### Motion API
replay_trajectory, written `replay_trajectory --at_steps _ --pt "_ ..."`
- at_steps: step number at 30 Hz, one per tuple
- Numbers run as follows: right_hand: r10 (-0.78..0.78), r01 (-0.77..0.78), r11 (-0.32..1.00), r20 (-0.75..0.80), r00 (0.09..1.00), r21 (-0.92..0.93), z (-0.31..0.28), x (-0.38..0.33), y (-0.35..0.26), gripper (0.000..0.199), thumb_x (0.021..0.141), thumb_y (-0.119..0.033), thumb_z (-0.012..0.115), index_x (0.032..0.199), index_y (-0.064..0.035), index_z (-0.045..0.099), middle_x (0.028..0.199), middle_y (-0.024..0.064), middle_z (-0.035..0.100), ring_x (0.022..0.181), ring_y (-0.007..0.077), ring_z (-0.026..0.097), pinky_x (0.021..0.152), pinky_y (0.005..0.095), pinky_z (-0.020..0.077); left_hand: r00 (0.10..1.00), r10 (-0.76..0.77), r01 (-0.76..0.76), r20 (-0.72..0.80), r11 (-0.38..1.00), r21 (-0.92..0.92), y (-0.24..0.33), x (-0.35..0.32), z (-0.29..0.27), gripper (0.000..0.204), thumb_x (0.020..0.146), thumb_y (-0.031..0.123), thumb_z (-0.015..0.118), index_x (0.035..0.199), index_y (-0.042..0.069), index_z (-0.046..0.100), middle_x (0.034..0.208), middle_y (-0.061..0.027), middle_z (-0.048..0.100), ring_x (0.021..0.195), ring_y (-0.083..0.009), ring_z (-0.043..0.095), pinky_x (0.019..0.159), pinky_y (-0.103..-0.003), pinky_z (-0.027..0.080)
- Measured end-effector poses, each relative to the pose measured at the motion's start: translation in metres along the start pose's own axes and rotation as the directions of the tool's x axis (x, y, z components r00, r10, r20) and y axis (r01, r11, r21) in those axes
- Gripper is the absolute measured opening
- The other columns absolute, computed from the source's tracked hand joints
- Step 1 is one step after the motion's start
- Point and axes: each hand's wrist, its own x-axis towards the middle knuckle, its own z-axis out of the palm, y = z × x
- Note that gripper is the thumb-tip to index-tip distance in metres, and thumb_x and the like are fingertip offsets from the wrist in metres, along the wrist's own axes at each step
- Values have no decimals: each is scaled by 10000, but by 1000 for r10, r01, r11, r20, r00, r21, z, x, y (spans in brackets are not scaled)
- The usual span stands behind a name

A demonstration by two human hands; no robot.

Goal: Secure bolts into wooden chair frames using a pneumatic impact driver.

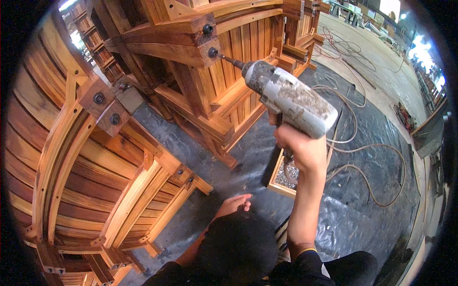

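We see the grey power driver [291, 97] raised in the far middle of the scene, its bit set against a dark bolt head [213, 52] on the wooden frame [191, 47]. Our right hand [303, 148] has its grip closed around the driver's handle. Our left hand [234, 205] hangs lower and nearer, fingers loosely curled, holding nothing, above the dark floor [362, 190]. A small wooden box of screws [285, 175] sits just behind the right wrist, with hoses [362, 157] looping to the right.
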Motion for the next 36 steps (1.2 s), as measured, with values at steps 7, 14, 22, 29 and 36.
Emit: replay_trajectory --at_steps 7,14,22,29,36 --pt "224 -225 974 -30 974 -13 -21 -63 48 251 620 34 617 868 5 634 818 65 639 750 143 592 671 271 463 950 270 -263 -160 963 61 55 -10 20 314 944 232 477 1105 -33 528 933 -39 577 773 -67 507 689 -179 435" --pt "535 -511 836 -88 841 200 -21 -102 103 341 621 65 582 955 -1 597 773 21 603 578 77 514 476 213 397 919 322 -361 -227 919 -158 97 33 11 321 914 369 512 863 53 502 614 30 409 480 -59 352 412 -195 269" --pt "580 -583 757 106 808 294 -21 -117 129 472 609 55 633 1073 -1 570 957 44 638 866 108 578 784 257 459 755 538 -597 -375 801 -52 124 29 24 408 854 495 533 815 103 427 512 51 277 421 -71 248 395 -217 213" --pt "569 -571 759 106 815 314 -18 -115 127 492 578 69 643 1060 4 570 949 43 638 858 107 578 773 260 465 706 588 -601 -394 792 105 144 16 27 412 851 498 540 794 102 439 488 46 296 361 -68 245 352 -222 183" --pt "636 -665 706 197 746 242 -39 -114 136 435 619 32 650 1045 -12 575 877 22 638 733 80 565 630 234 464 854 440 -462 -277 887 -16 147 19 37 396 865 482 505 675 135 484 465 51 344 329 -62 249 334 -200 205"
